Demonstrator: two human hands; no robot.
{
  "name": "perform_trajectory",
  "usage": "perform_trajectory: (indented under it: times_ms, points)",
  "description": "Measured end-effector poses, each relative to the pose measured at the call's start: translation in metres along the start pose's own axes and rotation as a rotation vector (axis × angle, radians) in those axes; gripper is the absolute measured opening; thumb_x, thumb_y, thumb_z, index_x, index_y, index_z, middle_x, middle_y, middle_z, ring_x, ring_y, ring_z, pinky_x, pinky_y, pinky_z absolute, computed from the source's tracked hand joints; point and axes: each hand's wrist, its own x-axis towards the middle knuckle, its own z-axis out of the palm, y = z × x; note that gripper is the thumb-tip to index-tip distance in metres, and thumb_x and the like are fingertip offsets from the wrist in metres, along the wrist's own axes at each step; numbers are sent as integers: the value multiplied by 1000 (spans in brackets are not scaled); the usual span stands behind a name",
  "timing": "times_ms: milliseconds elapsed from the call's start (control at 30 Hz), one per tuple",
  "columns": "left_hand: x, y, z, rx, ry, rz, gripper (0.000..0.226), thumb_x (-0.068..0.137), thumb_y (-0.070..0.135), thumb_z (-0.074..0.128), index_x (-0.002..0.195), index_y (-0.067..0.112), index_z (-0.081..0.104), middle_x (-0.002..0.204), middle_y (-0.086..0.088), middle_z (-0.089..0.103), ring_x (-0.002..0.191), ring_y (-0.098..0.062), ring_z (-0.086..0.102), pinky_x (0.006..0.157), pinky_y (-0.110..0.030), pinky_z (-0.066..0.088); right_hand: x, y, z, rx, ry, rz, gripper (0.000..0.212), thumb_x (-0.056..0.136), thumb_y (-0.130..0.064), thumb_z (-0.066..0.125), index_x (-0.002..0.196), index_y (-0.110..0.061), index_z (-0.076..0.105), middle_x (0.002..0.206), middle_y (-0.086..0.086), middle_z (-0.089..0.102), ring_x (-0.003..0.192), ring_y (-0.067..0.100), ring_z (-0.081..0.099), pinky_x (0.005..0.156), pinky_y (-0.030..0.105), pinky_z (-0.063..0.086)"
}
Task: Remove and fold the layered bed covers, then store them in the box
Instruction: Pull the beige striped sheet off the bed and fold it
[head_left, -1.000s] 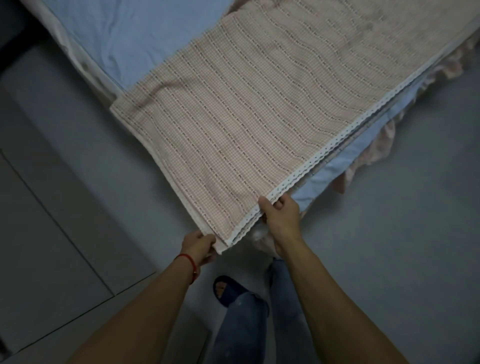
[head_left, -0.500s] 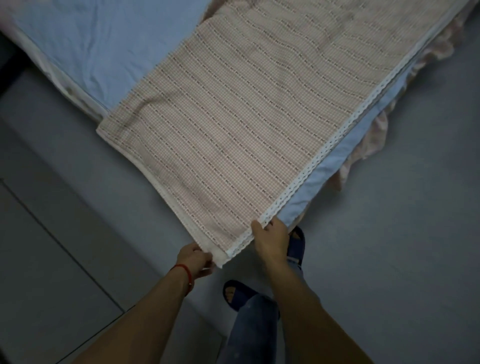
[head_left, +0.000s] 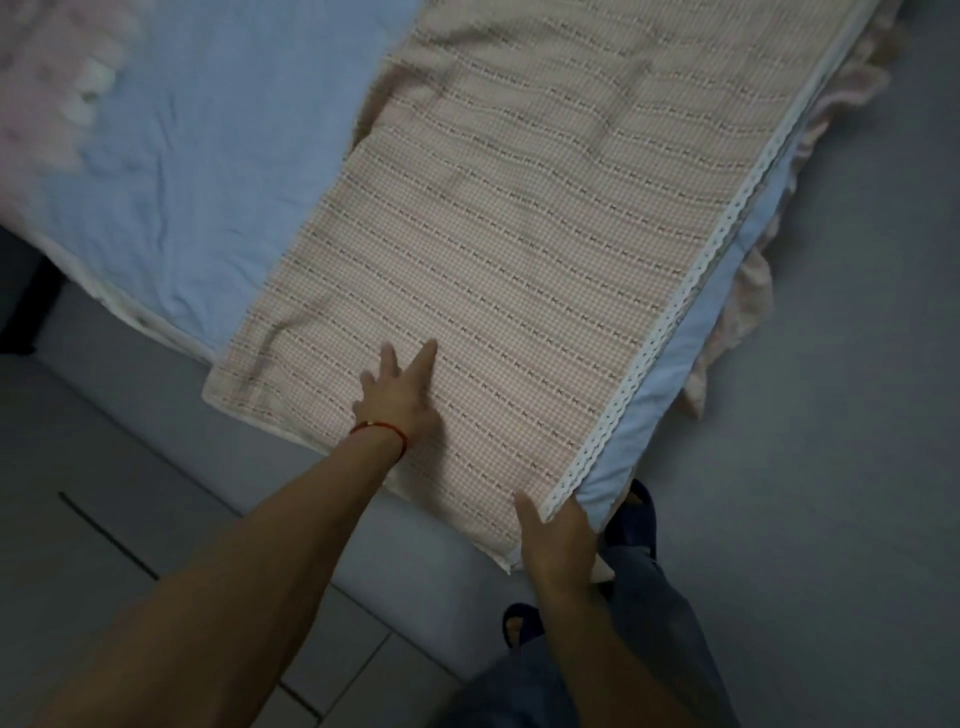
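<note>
Nearest me, my right hand (head_left: 558, 540) grips the near corner of the checked cover (head_left: 519, 249) where its lace edge (head_left: 691, 291) ends, thumb on top and fingers curled under, while my left hand (head_left: 397, 400), red cord at the wrist, lies flat on the cloth with fingers spread straight. I judge the job early: this cover lies folded into a strip on the bed over the blue sheet (head_left: 208, 156), which is still spread, and no box is in view. Half a second ago my left hand was pinching the near corner; it has since let go and moved up onto the cloth to smooth it.
</note>
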Motion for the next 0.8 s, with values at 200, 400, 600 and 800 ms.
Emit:
perform_trajectory:
  times_ms: [200, 400, 600, 800]
  points:
    - [34, 2, -10, 144, -299, 12, 90, 97, 24, 53, 153, 49, -12, 160, -29, -21, 147, -57, 5, 123, -55, 7, 14, -3, 20, -108, 33, 120, 46, 98, -34, 63, 133, -4, 59, 125, 9, 67, 115, 30, 62, 99, 37, 46]
    - [48, -10, -11, 133, -363, 118, 88, 99, 27, 55, 155, 47, -11, 158, -32, -22, 139, -54, 32, 119, -57, 22, 33, -11, 33, -336, 96, 203, 42, 96, -42, 64, 75, -10, 46, 75, 6, 52, 81, 26, 58, 74, 38, 45]
    - [45, -15, -20, 125, -433, 234, 111, 89, 30, 69, 154, 42, -20, 155, -34, -28, 150, -47, 5, 123, -58, 3, 42, -8, 41, -378, 115, 198, 34, 94, -36, 68, 92, -6, 52, 104, 26, 66, 93, 36, 62, 80, 40, 46]
    - [39, -84, -53, -329, -254, 353, 63, 86, 5, 60, 147, 21, 47, 149, -10, 50, 132, -28, 52, 111, -27, 38, 59, -14, 22, -471, 38, 314, 83, 79, -52, 80, 136, 4, 53, 131, 27, 60, 116, 43, 60, 96, 47, 52]
